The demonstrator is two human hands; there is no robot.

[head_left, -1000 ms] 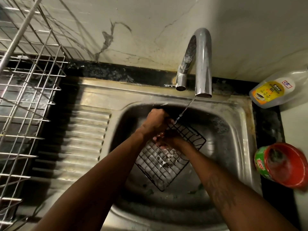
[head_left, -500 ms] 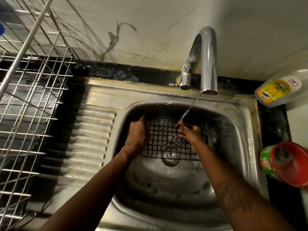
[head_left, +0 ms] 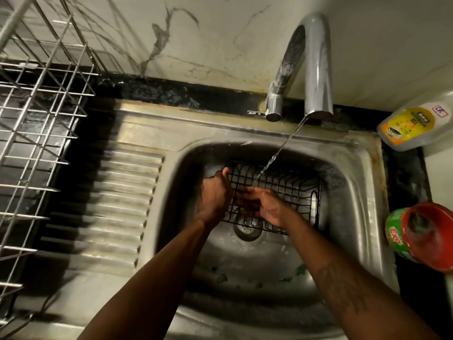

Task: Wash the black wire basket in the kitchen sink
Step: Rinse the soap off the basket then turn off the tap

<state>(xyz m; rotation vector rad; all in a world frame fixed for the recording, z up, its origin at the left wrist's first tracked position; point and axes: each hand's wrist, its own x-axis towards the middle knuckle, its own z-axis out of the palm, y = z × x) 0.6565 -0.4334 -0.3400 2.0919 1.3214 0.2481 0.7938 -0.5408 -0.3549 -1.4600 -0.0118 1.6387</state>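
The black wire basket (head_left: 289, 190) sits inside the steel sink (head_left: 362, 192), over the drain, its open side facing me. My left hand (head_left: 215, 195) grips the basket's left edge. My right hand (head_left: 264, 204) lies flat with spread fingers on the wire grid inside the basket. A thin stream of water runs from the chrome tap (head_left: 316, 69) and lands on the grid just above my right hand.
A steel dish rack (head_left: 41, 133) stands on the left beside the ribbed drainboard (head_left: 117, 200). A dish gel bottle (head_left: 414, 123) lies at the right back. A green and red tub (head_left: 421, 236) sits on the right counter. Green scraps lie in the sink bottom.
The basket went from tilted on a corner to lying level under the tap. My right hand slid left across the grid toward my left hand, which stays on the left edge.
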